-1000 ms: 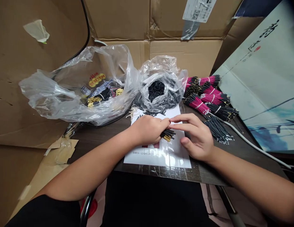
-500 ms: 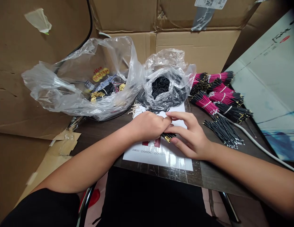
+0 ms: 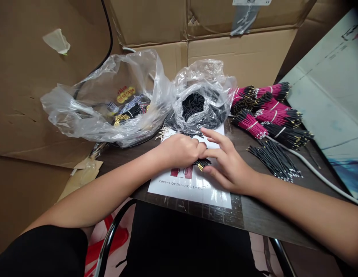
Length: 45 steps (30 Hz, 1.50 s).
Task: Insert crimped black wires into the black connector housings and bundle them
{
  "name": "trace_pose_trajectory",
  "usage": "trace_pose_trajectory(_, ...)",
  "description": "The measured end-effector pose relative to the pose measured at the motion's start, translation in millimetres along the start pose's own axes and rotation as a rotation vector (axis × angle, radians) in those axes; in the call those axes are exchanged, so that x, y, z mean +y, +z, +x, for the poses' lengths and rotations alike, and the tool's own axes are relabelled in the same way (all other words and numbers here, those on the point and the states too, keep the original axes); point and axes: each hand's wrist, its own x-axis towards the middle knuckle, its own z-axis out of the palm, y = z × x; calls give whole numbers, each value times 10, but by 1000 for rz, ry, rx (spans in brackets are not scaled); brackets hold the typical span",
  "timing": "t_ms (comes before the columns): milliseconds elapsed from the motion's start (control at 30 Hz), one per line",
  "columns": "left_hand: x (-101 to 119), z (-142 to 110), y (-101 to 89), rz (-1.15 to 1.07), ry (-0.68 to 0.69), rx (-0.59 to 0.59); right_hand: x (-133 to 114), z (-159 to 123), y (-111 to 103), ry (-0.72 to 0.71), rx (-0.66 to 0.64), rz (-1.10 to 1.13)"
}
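Across our dark tabletop [image 3: 262, 219], a printed white sheet [image 3: 216, 196] lies under both hands, with bundled magenta wires [image 3: 249, 125] off to the right, and over that sheet our left hand [image 3: 179, 151] is clenched around a small bundle of thin black wires [image 3: 202, 163], its gold-tipped ends [image 3: 199, 165] poking out. We judge the bundle light, springy and slippery, best held around its middle, not at the tips. Our right hand [image 3: 229, 163] is open and spread, just beside those ends, and grasping nothing we can see.
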Motion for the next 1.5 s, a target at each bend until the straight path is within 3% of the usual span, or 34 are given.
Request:
trace_pose_trajectory(133, -91, 100, -32, 36, 68, 104, 32, -4, 0, 44, 154, 23)
trace_pose_trajectory(267, -142, 153, 19, 33, 114, 213, 57, 7, 1, 91, 217, -19)
trace_pose_trajectory(567, -94, 84, 106, -112, 171, 250, 52, 8, -10, 109, 86, 68)
trace_pose_trajectory(767, -19, 56, 132, -78, 126, 252, 87, 12, 4, 106, 150, 55)
trace_pose_trajectory(1000, 61, 66, 151, -238, 88, 257, 79, 12, -6, 85, 126, 80)
trace_pose_trajectory(1100, 78, 68, 62, -593, -75, 207, 67, 8, -15, 54, 139, 85)
trace_pose_trajectory(1200, 140, 77, -48, -1291, -372, -18, 47, 2, -14, 18, 173, 36)
trace_pose_trajectory(1267, 200, 94, -92, -1736, -546, -91, 28, -1, -15, -17, 199, -15)
trace_pose_trajectory(1367, 291, 137, -102, -2145, -540, -143, -5, -9, -27, -82, 212, -102)
trace_pose_trajectory(1500, 356, 185, -93, -2293, -544, -154, -50, -31, -44, -186, 165, -182)
